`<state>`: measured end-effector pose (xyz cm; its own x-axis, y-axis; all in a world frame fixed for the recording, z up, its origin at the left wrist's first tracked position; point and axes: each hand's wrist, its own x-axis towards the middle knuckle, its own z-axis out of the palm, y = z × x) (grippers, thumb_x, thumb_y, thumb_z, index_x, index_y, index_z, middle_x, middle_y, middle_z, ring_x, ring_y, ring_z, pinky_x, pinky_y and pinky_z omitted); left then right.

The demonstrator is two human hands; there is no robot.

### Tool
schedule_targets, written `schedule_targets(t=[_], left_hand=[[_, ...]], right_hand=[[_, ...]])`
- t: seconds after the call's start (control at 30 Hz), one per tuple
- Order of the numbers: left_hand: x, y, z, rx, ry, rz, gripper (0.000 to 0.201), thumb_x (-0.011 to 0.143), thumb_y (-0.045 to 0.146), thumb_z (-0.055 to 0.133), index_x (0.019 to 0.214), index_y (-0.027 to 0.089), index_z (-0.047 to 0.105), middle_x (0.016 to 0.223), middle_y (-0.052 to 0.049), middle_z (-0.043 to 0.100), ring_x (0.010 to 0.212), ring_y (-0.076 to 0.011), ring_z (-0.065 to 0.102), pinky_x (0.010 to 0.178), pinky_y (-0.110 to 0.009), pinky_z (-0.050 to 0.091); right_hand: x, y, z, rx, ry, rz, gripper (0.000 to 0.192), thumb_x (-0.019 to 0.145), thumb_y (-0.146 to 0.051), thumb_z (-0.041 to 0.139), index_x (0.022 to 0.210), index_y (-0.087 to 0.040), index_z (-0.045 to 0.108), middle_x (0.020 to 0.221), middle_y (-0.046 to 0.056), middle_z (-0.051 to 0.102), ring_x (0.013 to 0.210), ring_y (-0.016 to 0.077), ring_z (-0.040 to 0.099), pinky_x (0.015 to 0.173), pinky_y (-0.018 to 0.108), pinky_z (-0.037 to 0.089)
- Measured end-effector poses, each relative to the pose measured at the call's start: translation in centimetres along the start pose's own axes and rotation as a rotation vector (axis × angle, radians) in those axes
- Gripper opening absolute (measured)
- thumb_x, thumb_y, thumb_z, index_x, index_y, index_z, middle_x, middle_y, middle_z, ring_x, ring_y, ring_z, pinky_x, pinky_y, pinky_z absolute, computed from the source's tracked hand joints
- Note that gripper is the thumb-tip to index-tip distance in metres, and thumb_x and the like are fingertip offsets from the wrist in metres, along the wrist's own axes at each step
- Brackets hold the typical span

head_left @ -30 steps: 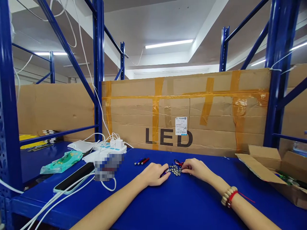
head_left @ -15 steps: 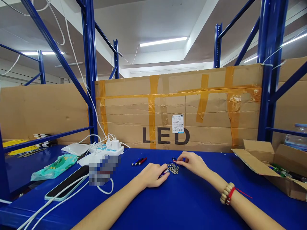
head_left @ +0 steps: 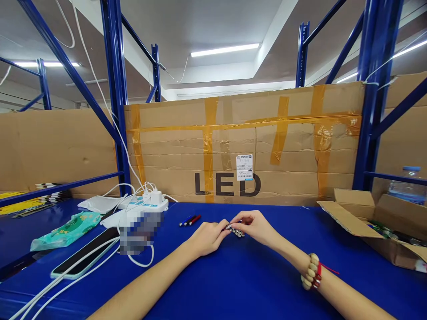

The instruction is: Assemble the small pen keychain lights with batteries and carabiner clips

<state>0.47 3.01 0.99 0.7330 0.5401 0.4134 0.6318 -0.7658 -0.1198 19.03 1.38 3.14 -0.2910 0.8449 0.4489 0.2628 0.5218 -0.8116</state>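
My left hand is closed on a small pen-like tube, mostly hidden by the fingers, with a silver end showing at the fingertips. My right hand is closed in a pinch right at that end, its thumb and forefinger meeting the left fingertips. Whatever lies between the right fingers is too small to make out. Just below the right fingers lies a pile of silver button cells, partly covered by the hand. Farther back on the blue table, several slim tubes in blue, black and red lie side by side.
At the left are a white power strip with plugs and cables, a phone and a green plastic packet. An open cardboard box holds small items at the right. A large cardboard panel stands behind the table.
My right hand has moved left from the far side of the button cells to the tube's end. My left hand keeps its hold on the tube, turned slightly. The camera view shifted a little.
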Motion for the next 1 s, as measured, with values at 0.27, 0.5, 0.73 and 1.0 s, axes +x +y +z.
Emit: schedule_targets(t=[0.27, 0.5, 0.73, 1.0], left_hand=[[-0.1, 0.3, 0.1, -0.17, 0.07, 0.03, 0.017, 0.094, 0.023, 0.032, 0.093, 0.019, 0.049, 0.086, -0.003, 0.062, 0.078, -0.0172, 0.06, 0.068, -0.024, 0.044], [-0.4, 0.9, 0.5, -0.322, 0.063, 0.009, 0.018, 0.092, 0.02, 0.039, 0.097, 0.02, 0.056, 0.091, -0.002, 0.065, 0.085, -0.0167, 0.06, 0.077, -0.024, 0.045], [-0.3, 0.9, 0.5, -0.255, 0.11, -0.028, 0.02, 0.09, 0.019, 0.041, 0.099, 0.019, 0.058, 0.09, -0.004, 0.066, 0.085, -0.0183, 0.061, 0.078, -0.027, 0.047], [0.0, 1.3, 0.1, -0.297, 0.122, -0.057, 0.023, 0.09, 0.017, 0.041, 0.109, 0.022, 0.052, 0.105, -0.002, 0.065, 0.096, -0.0168, 0.06, 0.083, -0.026, 0.047]], right_hand=[[0.0, 0.7, -0.3, -0.065, -0.042, 0.058, 0.03, 0.057, -0.042, 0.073, 0.059, -0.013, 0.066, 0.05, 0.0, 0.059, 0.046, 0.0094, 0.049, 0.045, 0.022, 0.037], [-0.4, 2.0, -0.3, -0.094, -0.07, 0.09, 0.026, 0.058, -0.04, 0.071, 0.058, -0.014, 0.066, 0.049, -0.001, 0.056, 0.045, 0.0084, 0.044, 0.045, 0.022, 0.036], [-0.8, 1.6, 0.1, -0.089, -0.059, 0.206, 0.038, 0.06, -0.051, 0.069, 0.057, -0.014, 0.065, 0.044, -0.003, 0.051, 0.04, 0.0059, 0.038, 0.041, 0.02, 0.029], [-0.6, 1.0, -0.2, -0.053, -0.11, 0.368, 0.041, 0.062, -0.055, 0.066, 0.059, -0.015, 0.063, 0.044, -0.004, 0.047, 0.043, 0.0058, 0.038, 0.037, 0.017, 0.023]])
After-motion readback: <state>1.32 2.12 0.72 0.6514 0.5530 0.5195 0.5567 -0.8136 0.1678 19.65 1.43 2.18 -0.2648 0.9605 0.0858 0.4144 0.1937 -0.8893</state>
